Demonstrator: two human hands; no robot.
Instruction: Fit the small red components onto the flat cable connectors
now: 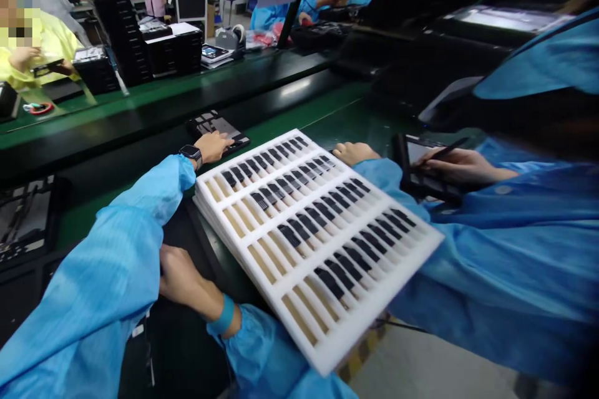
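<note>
My left hand (pixel 213 146), a dark watch on its wrist, reaches past the far left corner of a white foam tray. Its fingers lie stretched out on a flat black device (pixel 236 137) with grey and black parts inside. My right hand (pixel 187 277), wearing a blue-green wristband, is nearer, beside a dark flat surface (pixel 187 237). My left sleeve hides its fingers, so whatever they may hold is out of sight. The white foam tray (pixel 374 296) sits tilted to the right of both hands. Rows of small black parts with pale ends fill most slots; several left-hand slots hold none.
At right, a co-worker in blue holds a thin dark tool (pixel 452 148) over another device (pixel 416 153); their other hand (pixel 355 153) is by the tray's far edge. An opened device (pixel 25 221) lies at left. Across the green bench stand stacked black trays (pixel 121 34).
</note>
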